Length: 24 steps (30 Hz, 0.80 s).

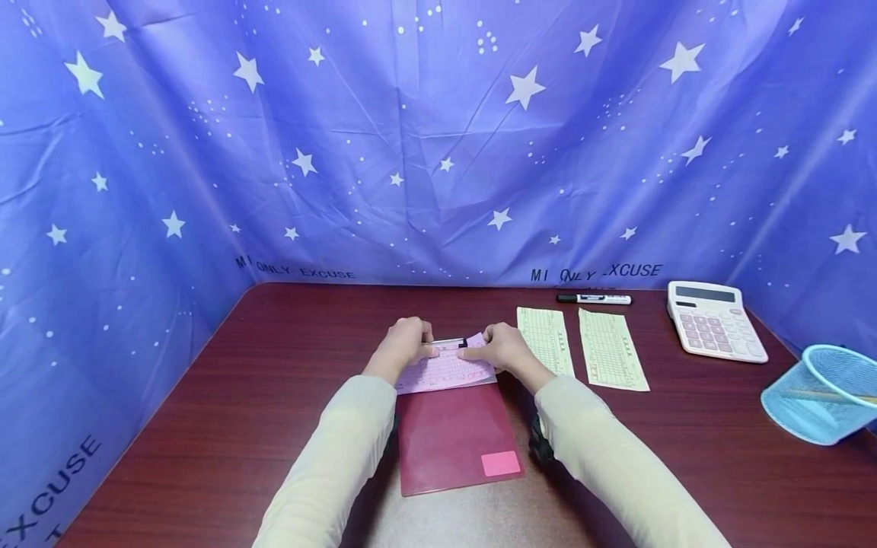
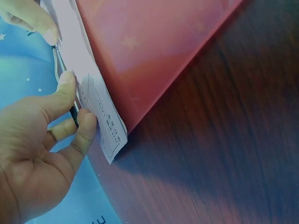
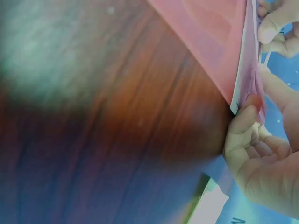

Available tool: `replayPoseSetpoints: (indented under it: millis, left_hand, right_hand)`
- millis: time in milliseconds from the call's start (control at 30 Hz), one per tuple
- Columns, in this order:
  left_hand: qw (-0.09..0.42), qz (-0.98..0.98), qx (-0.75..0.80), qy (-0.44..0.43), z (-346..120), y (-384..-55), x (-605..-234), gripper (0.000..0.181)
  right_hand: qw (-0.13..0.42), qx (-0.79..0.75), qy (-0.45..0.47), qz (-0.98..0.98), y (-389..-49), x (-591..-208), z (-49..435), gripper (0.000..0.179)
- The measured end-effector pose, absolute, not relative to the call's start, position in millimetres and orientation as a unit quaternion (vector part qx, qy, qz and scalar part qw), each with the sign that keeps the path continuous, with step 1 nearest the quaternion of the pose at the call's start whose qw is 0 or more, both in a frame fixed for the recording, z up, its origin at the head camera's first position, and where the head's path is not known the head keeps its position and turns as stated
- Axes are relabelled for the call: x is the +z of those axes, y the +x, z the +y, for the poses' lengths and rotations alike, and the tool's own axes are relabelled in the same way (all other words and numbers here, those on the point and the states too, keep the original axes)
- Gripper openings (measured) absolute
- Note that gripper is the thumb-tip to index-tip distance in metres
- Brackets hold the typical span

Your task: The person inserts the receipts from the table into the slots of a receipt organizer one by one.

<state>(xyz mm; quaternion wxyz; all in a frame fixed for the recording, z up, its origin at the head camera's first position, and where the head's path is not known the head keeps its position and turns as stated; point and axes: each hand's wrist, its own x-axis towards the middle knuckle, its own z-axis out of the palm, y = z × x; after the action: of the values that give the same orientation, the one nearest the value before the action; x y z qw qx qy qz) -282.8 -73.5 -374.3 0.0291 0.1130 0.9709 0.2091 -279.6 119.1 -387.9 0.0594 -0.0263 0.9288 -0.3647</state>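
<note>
A stack of pink printed forms (image 1: 445, 374) lies across the top of a glossy dark red board (image 1: 455, 434) with a bright pink label (image 1: 501, 463) at its lower right corner. At the forms' upper edge sits a metal clip (image 1: 445, 342) with black at its end. My left hand (image 1: 406, 342) pinches the clip's left part, thumb in front, and its fingers touch the paper in the left wrist view. My right hand (image 1: 505, 348) pinches the forms at the clip's right end. Fingers hide part of the clip and its hold on the paper.
To the right lie two yellow printed slips (image 1: 548, 342) (image 1: 613, 350), with a black and white marker (image 1: 594, 299) behind them. Farther right are a white calculator (image 1: 716, 321) and a blue mesh pen cup (image 1: 798, 403) on its side. A starry blue curtain (image 1: 438, 190) encloses the table.
</note>
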Motion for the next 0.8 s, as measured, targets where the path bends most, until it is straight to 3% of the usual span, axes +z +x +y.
replayPoseSetpoints:
  millis: [167,467,800]
  left_hand:
    - [0.033,0.973,0.199,0.112,-73,-282,-375,0.020]
    - [0.017,0.977,0.167,0.134,-73,-281,-376,0.023]
    - [0.000,0.973,0.183,0.140,-73,-281,-378,0.026]
  right_hand:
    - [0.076,-0.415,-0.044,0.906,-276,-382,132,0.031]
    - [0.089,-0.455,-0.068,0.883,-271,-366,164,0.029]
    - [0.045,-0.398,-0.035,0.916,-264,-353,207,0.034]
